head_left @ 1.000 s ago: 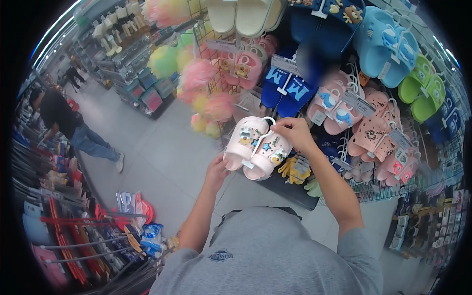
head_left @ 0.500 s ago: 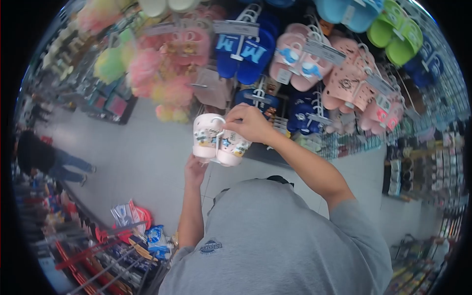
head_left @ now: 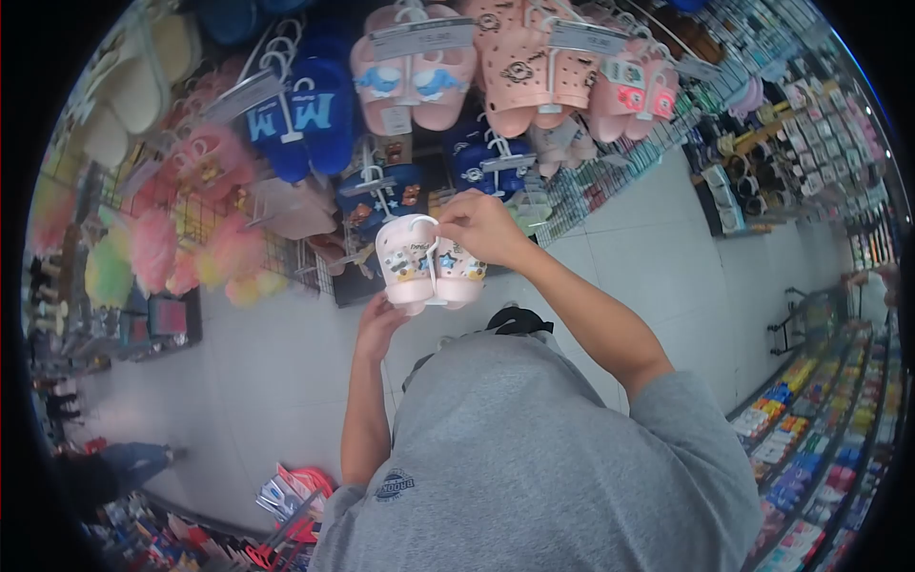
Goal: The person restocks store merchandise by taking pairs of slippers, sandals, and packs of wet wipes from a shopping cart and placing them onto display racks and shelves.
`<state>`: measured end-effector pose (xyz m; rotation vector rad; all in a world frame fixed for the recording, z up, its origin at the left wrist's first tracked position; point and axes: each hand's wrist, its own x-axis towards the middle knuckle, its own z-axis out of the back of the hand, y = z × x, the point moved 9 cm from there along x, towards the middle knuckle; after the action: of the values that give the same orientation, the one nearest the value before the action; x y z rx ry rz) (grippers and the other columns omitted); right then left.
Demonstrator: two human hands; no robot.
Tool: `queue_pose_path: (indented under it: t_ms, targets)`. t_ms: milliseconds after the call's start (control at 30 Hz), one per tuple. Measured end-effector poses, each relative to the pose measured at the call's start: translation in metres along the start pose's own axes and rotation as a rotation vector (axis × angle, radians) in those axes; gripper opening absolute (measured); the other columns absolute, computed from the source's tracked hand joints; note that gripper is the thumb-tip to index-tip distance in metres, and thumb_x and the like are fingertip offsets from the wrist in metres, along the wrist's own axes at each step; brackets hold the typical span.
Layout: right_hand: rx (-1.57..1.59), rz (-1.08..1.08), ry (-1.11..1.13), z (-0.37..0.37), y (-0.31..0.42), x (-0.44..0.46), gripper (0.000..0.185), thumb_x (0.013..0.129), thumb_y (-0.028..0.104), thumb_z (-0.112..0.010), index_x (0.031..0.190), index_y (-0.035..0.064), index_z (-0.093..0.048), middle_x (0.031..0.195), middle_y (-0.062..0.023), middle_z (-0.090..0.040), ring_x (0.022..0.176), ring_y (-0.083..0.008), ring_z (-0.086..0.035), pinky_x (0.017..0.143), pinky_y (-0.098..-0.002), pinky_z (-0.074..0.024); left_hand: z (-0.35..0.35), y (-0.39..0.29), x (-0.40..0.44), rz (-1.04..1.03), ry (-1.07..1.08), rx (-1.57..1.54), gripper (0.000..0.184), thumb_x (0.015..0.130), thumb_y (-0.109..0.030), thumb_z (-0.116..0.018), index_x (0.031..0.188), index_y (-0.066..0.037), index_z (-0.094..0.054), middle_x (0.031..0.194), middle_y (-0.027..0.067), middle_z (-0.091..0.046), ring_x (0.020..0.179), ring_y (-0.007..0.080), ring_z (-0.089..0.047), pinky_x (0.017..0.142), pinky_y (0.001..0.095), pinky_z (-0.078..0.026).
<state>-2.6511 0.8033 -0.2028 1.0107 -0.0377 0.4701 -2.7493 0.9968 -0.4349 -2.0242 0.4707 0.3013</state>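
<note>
A pair of pale pink clogs (head_left: pixel 405 265) with star and cartoon charms hangs from a white plastic hanger (head_left: pixel 435 238) in front of my chest. My right hand (head_left: pixel 478 227) pinches that hanger near its top, at the upper right of the pair. Low on the left side, my left hand (head_left: pixel 381 326) supports the clogs from beneath; some of its fingers are hidden behind them. Just beyond hang dark blue slippers with brown bear figures (head_left: pixel 381 195).
Wire racks ahead carry blue slippers (head_left: pixel 303 119), pink slippers (head_left: pixel 416 71), peach clogs (head_left: pixel 534 69) and fluffy pastel items (head_left: pixel 152 246). Stocked shelves (head_left: pixel 810 448) curve along the right. A red basket with packages (head_left: pixel 294 496) is at lower left. Another person's legs (head_left: pixel 138 464) show at far left.
The view has turned to the right, so the slipper racks appear farther left and more shelves show on the right. Both hands keep hold of the clogs and hanger.
</note>
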Motion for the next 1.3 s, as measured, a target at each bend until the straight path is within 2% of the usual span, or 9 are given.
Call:
queue_pose_path:
  t_ms: [200,333,433,467,767,967,1100,1167,1300]
  targets:
    - [-0.036,-0.180,-0.159,0.064,-0.040,-0.037,0.015,0.075,0.011,-0.072,0.082,-0.0017,-0.070,0.090,-0.0116,-0.068,0.083,-0.0201,-0.062,0.073,-0.0317,-0.0505,-0.055,0.021,0.036,0.041,0.163,0.137,0.051,0.077,0.003,-0.063,0.125,-0.005,-0.048,0.108,0.0084,-0.062,0.094,0.0172,-0.062,0.078,0.0282,-0.052]
    - [-0.027,-0.226,-0.259,0.101,-0.063,-0.059,0.015,0.073,0.013,-0.071,0.082,0.0001,-0.071,0.083,-0.0124,-0.066,0.079,-0.0244,-0.060,0.071,-0.0345,-0.0483,-0.086,0.032,0.049,0.046,0.164,0.258,0.063,0.074,0.003,-0.067,0.132,-0.001,-0.043,0.108,0.0113,-0.062,0.089,0.0172,-0.061,0.073,0.0287,-0.050]
    - [0.016,-0.285,-0.316,0.124,-0.082,-0.072,0.016,0.074,0.012,-0.071,0.082,-0.0007,-0.070,0.082,-0.0123,-0.066,0.078,-0.0239,-0.061,0.072,-0.0342,-0.0485,-0.114,0.036,0.055,0.027,0.201,0.319,0.063,0.073,0.004,-0.066,0.132,-0.002,-0.043,0.107,0.0110,-0.063,0.086,0.0165,-0.061,0.071,0.0286,-0.050]
    - [0.018,-0.261,-0.331,0.133,-0.087,-0.075,0.016,0.075,0.013,-0.071,0.082,-0.0014,-0.070,0.082,-0.0121,-0.066,0.077,-0.0233,-0.062,0.072,-0.0334,-0.0489,-0.126,0.035,0.055,0.014,0.207,0.342,0.057,0.076,0.002,-0.066,0.128,-0.005,-0.044,0.099,0.0069,-0.062,0.085,0.0142,-0.059,0.071,0.0280,-0.049]
    - [0.049,-0.285,-0.390,0.217,-0.174,-0.110,0.018,0.076,0.014,-0.072,0.081,-0.0029,-0.068,0.080,-0.0124,-0.065,0.072,-0.0217,-0.061,0.066,-0.0323,-0.0474,-0.213,0.062,0.087,0.061,0.246,0.449,0.053,0.079,-0.002,-0.065,0.128,-0.009,-0.045,0.101,0.0038,-0.063,0.089,0.0134,-0.060,0.073,0.0281,-0.050]
    - [0.089,-0.421,-0.360,0.272,-0.269,-0.140,0.016,0.078,0.013,-0.069,0.083,-0.0025,-0.066,0.078,-0.0128,-0.064,0.069,-0.0224,-0.060,0.064,-0.0334,-0.0463,-0.280,0.128,0.128,0.159,0.160,0.484,0.056,0.078,-0.003,-0.066,0.129,-0.011,-0.045,0.103,0.0035,-0.063,0.091,0.0142,-0.061,0.073,0.0299,-0.051]
    - [0.034,-0.396,-0.333,0.298,-0.320,-0.143,0.015,0.080,0.012,-0.067,0.082,-0.0023,-0.065,0.078,-0.0146,-0.063,0.068,-0.0246,-0.060,0.063,-0.0342,-0.0460,-0.313,0.171,0.162,0.208,0.103,0.556,0.057,0.077,-0.002,-0.064,0.130,-0.011,-0.044,0.101,0.0053,-0.062,0.090,0.0160,-0.061,0.071,0.0315,-0.052]
    - [-0.146,-0.275,-0.331,0.309,-0.329,-0.135,0.014,0.084,0.011,-0.064,0.086,-0.0020,-0.063,0.071,-0.0082,-0.063,0.064,-0.0136,-0.056,0.058,-0.0295,-0.0440,-0.319,0.193,0.181,0.217,0.071,0.564,0.057,0.077,-0.002,-0.064,0.130,-0.011,-0.044,0.100,0.0059,-0.062,0.090,0.0166,-0.061,0.070,0.0319,-0.052]
    - [-0.038,-0.372,-0.267,0.302,-0.369,-0.115,0.014,0.086,0.012,-0.063,0.088,-0.0017,-0.063,0.069,-0.0084,-0.061,0.063,-0.0138,-0.055,0.058,-0.0294,-0.0440,-0.310,0.211,0.206,0.223,-0.053,0.584,0.058,0.076,-0.002,-0.063,0.130,-0.010,-0.043,0.100,0.0071,-0.062,0.089,0.0180,-0.061,0.067,0.0327,-0.052]
